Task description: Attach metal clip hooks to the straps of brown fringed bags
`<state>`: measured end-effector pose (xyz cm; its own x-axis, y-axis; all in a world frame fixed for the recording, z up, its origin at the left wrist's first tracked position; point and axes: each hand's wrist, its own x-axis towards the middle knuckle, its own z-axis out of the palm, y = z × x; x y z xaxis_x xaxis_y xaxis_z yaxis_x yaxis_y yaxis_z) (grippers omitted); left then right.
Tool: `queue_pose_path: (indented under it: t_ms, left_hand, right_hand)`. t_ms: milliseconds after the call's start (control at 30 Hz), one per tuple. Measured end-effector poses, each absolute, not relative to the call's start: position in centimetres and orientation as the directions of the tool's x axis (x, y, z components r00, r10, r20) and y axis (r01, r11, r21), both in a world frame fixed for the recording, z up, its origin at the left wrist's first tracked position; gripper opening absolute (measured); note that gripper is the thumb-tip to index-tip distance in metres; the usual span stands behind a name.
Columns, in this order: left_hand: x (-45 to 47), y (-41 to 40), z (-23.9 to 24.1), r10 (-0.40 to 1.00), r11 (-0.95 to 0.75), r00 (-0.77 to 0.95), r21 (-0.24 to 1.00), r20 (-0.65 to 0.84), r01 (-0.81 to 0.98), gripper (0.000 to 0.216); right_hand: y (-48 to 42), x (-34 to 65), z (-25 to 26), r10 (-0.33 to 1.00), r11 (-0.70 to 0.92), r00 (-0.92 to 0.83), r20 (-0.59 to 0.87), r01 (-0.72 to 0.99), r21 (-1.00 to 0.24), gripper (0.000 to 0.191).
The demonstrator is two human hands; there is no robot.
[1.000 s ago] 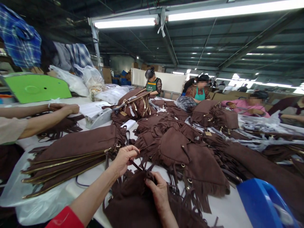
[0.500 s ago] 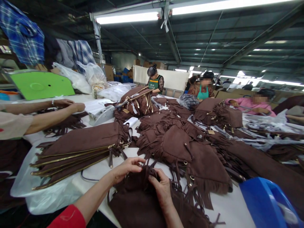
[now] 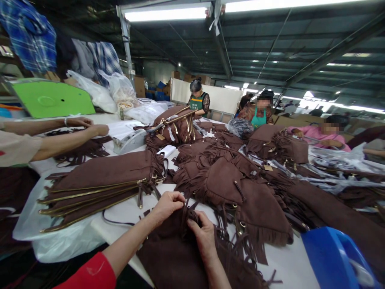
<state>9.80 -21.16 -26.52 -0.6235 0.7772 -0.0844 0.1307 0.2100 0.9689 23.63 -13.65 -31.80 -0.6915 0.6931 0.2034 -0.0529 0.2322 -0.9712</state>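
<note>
A dark brown fringed bag lies at the near edge of the white table, below my two hands. My left hand is closed in a pinch at the bag's top, by its thin strips; what sits between the fingertips is too small to make out. Thumb and fingers of my right hand are closed around a bunched brown strap at the same spot. More fringe hangs to the right of my right wrist.
Stacked brown bags with gold zips lie left, on clear plastic. A heap of fringed bags fills the middle. A blue plastic holder stands at right. A co-worker's arms reach in from the left; several people work beyond.
The fingers of my left hand have drawn together into a pinch and lifted slightly. My right hand keeps its grip on the strap. The view has tilted a little.
</note>
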Motion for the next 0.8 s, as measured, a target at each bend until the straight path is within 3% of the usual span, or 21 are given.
queue_pose_path:
  t_ms: [200, 367, 567, 667, 800]
  left_hand:
    - [10.8, -19.7, -27.5, 0.637, 0.279, -0.766, 0.9, 0.087, 0.334, 0.013]
    - [8.3, -18.9, -27.2, 0.481, 0.326, -0.866, 0.888, 0.139, 0.324, 0.012]
    - [2.3, -20.1, -22.4, 0.359, 0.327, -0.921, 0.903, 0.154, 0.279, 0.023]
    - [2.2, -21.7, -21.1, 0.458, 0.344, -0.887, 0.91, 0.053, 0.232, 0.02]
    - [6.2, -23.8, -23.0, 0.694, 0.426, -0.667, 0.901, -0.27, 0.079, 0.032]
  right_hand:
    - [-13.7, 23.7, -31.8, 0.697, 0.247, -0.682, 0.221, -0.062, -0.967, 0.015]
    - [-13.8, 23.7, -31.7, 0.707, 0.247, -0.671, 0.223, -0.061, -0.967, 0.013]
    - [-13.8, 23.6, -31.8, 0.712, 0.218, -0.668, 0.215, -0.079, -0.973, 0.013]
    - [-13.7, 23.6, -31.9, 0.708, 0.203, -0.674, 0.208, -0.088, -0.975, 0.012]
    - [-13.5, 23.8, -31.9, 0.701, 0.191, -0.686, 0.196, -0.085, -0.978, 0.01]
